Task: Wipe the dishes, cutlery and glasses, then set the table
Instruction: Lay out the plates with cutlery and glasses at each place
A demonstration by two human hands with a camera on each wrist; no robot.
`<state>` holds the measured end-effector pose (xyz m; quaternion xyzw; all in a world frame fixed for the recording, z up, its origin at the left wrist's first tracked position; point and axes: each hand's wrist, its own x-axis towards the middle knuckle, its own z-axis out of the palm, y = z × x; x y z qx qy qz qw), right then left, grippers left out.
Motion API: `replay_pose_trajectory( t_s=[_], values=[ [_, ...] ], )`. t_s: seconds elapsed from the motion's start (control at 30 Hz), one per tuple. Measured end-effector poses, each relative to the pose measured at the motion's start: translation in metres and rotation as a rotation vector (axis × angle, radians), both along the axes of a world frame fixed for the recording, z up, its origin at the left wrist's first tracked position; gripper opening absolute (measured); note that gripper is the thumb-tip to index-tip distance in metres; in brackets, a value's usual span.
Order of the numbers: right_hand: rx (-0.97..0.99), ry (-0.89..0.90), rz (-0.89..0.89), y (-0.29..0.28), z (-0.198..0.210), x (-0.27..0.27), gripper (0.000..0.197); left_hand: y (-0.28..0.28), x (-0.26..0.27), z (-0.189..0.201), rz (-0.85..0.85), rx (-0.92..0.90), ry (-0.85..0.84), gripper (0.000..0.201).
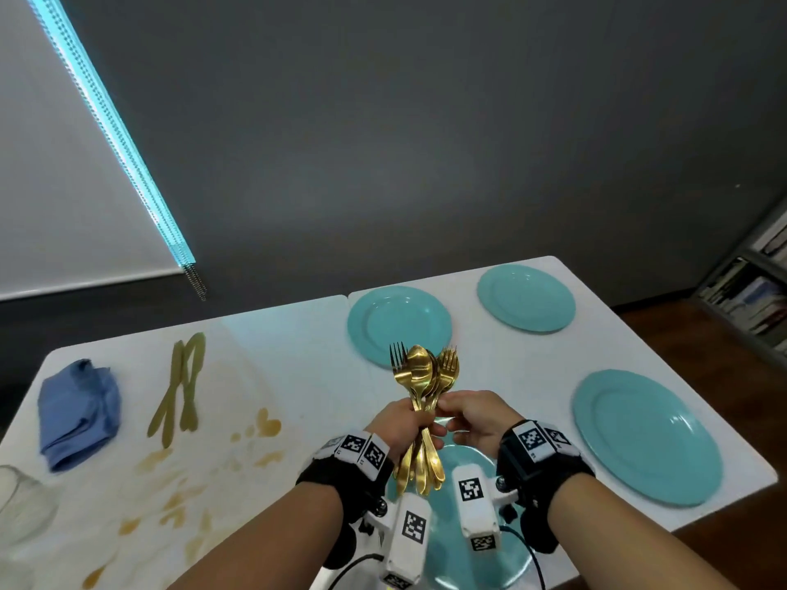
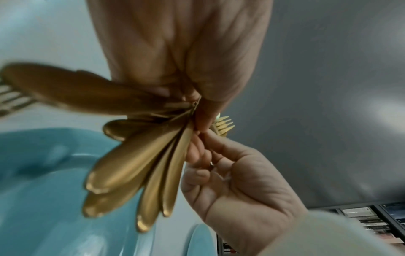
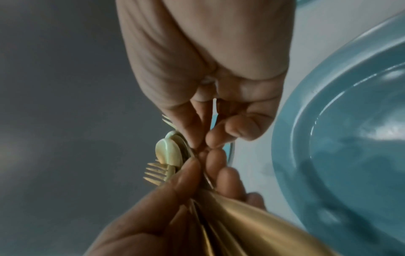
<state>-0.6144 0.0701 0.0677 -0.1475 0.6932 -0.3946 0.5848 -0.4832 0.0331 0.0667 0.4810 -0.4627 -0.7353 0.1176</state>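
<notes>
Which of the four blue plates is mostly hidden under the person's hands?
The nearest plate, directly below the left hand and right hand; the other three lie uncovered farther out.

Bare forearms; each wrist wears a black strap (image 1: 340, 483) with white tags of black square codes and a white camera (image 1: 476, 506).

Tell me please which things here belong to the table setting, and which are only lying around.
Belong to the job:
- cutlery bundle, held by left hand, right hand pinching one piece
- four plates
- knives
- cloth
- glass

Just lying about:
- bookshelf
- blind
</notes>
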Motion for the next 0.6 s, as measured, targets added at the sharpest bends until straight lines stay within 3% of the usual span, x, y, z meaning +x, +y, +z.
replay_pose_trajectory(
  t_s=[0.27, 0.6],
  values=[
    [0.019, -0.099, -0.032, -0.007, -0.007, -0.060, 0.008, -0.010, -0.062, -0.006, -0.024, 0.041, -0.005, 0.017],
    [-0.100, -0.260, -0.010, -0.013, -0.018, -0.104, 0.014, -0.017, -0.104, -0.004, -0.035, 0.066, 0.038, 0.017]
  ],
)
